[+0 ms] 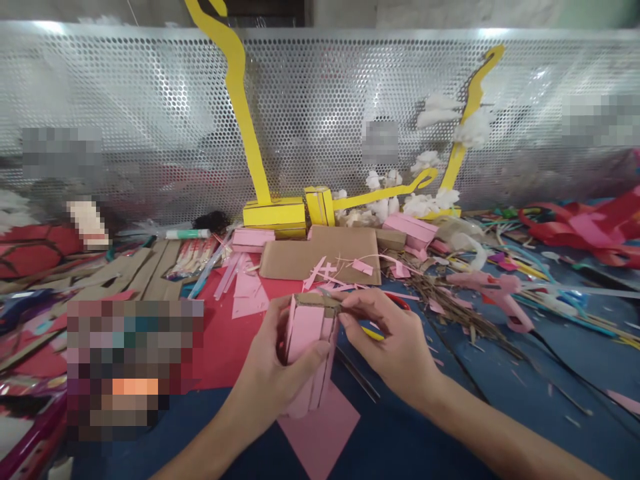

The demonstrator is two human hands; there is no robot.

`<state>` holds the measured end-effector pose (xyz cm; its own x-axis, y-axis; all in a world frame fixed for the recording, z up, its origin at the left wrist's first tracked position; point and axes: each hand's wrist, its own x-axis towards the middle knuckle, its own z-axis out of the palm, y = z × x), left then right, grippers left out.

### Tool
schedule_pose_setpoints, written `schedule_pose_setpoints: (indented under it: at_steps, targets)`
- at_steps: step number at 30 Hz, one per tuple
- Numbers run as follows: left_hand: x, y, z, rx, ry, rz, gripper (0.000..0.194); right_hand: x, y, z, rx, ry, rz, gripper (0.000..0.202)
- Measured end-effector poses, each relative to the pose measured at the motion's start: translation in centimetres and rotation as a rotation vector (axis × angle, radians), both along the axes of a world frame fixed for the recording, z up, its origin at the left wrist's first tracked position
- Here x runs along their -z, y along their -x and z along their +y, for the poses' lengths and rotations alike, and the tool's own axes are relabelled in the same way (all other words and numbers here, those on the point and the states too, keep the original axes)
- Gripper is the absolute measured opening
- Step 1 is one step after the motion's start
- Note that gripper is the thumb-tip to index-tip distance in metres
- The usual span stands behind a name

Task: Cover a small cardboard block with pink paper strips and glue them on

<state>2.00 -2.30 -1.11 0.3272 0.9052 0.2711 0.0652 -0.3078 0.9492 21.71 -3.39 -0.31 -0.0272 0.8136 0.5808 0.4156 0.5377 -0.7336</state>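
Upright in the middle stands a cardboard box (306,333) covered with pink paper strips, its brown top edge showing. My left hand (280,367) is wrapped around its side, the thumb across the front. At the top right corner of the box, my right hand (390,340) pinches with thumb and index finger; whether it grips the cardboard edge or some small piece there is hard to see. Beneath the box lies a sheet of pink paper (325,440). A dark thin stick-like tool (357,377) rests beside it, under my right hand.
A pink glue gun (505,297) with a black cord lies to the right. Behind are a brown cardboard piece (320,257), pink scraps and a yellow cardboard figure (274,213) before a perforated metal panel (320,100). Red paper (220,347) and cardboard strips (150,270) lie left.
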Motion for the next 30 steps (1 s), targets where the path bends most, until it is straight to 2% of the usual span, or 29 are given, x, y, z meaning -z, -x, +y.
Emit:
schedule_pose_setpoints:
  at_steps: [5, 16, 21, 30]
  targets:
    - [0.2, 0.0, -0.2, -0.019, -0.056, 0.029, 0.049, -0.2, 0.2, -0.1, 0.039, -0.001, -0.026, 0.005]
    - [0.1, 0.1, -0.3, -0.005, -0.024, 0.062, 0.051, -0.3, -0.1, -0.3, 0.012, 0.024, -0.106, 0.008]
    - [-0.2, 0.0, -0.2, 0.014, -0.055, 0.003, 0.049, -0.7, -0.2, -0.2, -0.004, 0.065, -0.035, 0.009]
    - [-0.1, 0.2, -0.1, 0.043, 0.047, -0.039, 0.047, -0.8, -0.9, 0.3, -0.05, 0.104, 0.144, 0.011]
